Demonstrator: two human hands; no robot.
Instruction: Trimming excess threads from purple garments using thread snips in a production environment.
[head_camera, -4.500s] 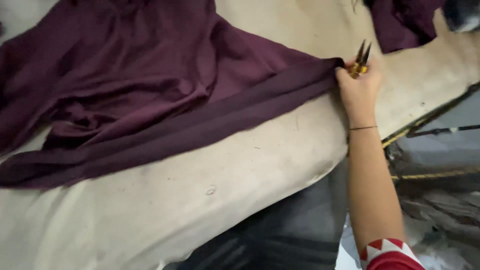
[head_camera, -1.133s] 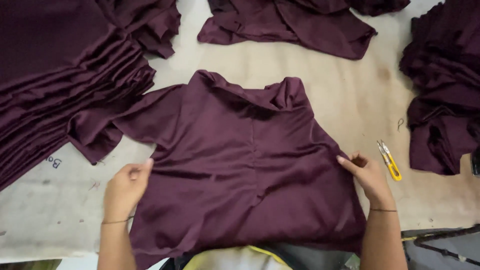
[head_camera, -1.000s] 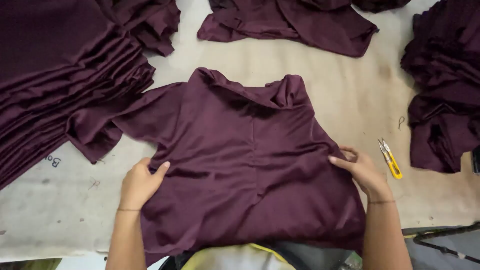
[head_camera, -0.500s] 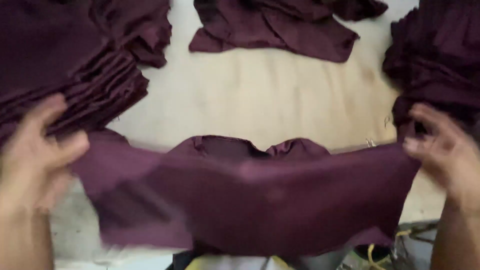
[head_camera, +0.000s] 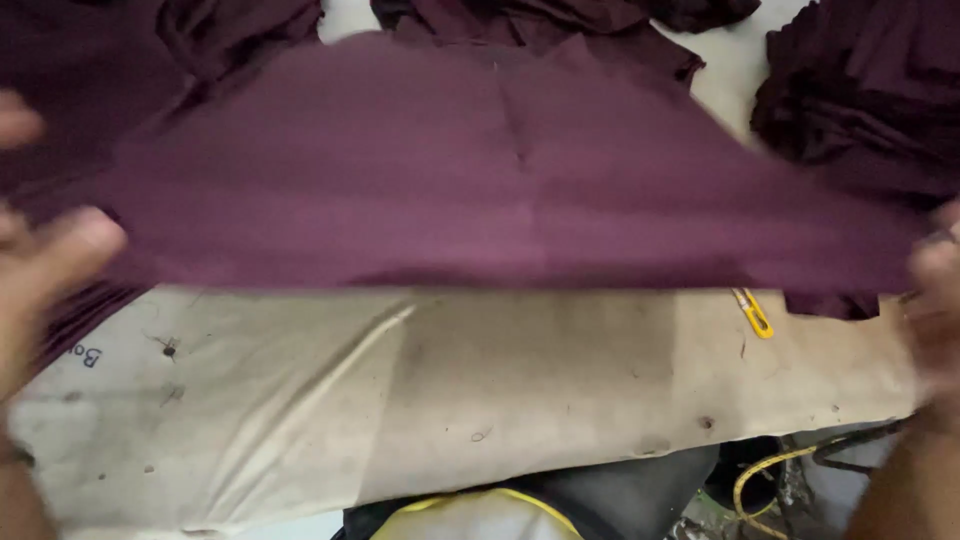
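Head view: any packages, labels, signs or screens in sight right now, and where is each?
No packages, signs or screens.
Handwritten dark marking: on the beige table cover near its left edge, below the lifted maroon garment; small, partly hidden by the left hand.

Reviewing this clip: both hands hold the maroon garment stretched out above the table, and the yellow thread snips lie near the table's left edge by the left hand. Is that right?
Not quite. The head view shows the yellow thread snips on the right, near the right hand, not the left hand. The rest holds: both hands hold the maroon garment stretched above the table.
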